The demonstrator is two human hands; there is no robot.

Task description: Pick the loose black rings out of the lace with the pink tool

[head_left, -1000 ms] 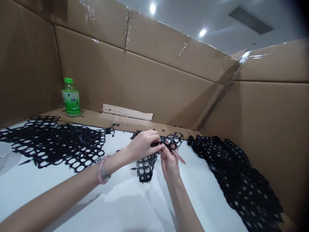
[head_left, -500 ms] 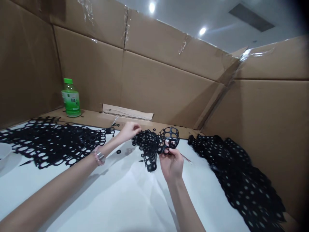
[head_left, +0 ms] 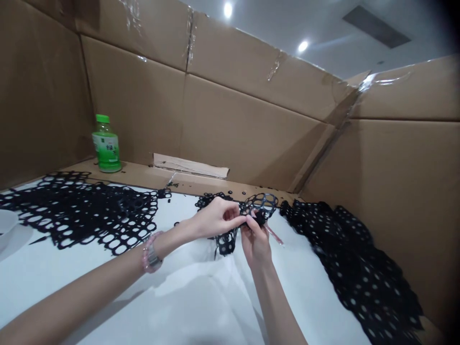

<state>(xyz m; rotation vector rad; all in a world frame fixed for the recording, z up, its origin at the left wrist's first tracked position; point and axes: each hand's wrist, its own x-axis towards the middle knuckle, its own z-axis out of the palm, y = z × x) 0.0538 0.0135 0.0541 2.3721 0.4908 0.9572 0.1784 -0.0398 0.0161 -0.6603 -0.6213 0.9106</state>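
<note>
My right hand (head_left: 256, 244) is closed on a piece of black mesh (head_left: 264, 203) with large round holes, its looped part standing up beyond the fingers. My left hand (head_left: 219, 216) reaches across, thumb and forefinger pinched at the near edge of that mesh, touching the right hand's fingertips. A thin reddish stick (head_left: 275, 235) shows just right of the right hand; whether it is held, I cannot tell. Under and behind the left hand lies a smaller heap of black mesh (head_left: 226, 243), partly hidden by it. A bracelet and a metal band circle the left wrist.
Wide black mesh (head_left: 97, 211) is spread at the left, and a long dark pile of holed sheets (head_left: 359, 268) lies at the right. A green bottle (head_left: 108, 148) stands at the back left. Cardboard walls (head_left: 244, 115) surround the white surface (head_left: 172, 302). A white bowl-like thing (head_left: 7, 223) shows at the left edge.
My left hand has moved right and nearer, from the small heap to the mesh in my right hand. The mesh's upright loop has leaned to the right, and the reddish stick shows more.
</note>
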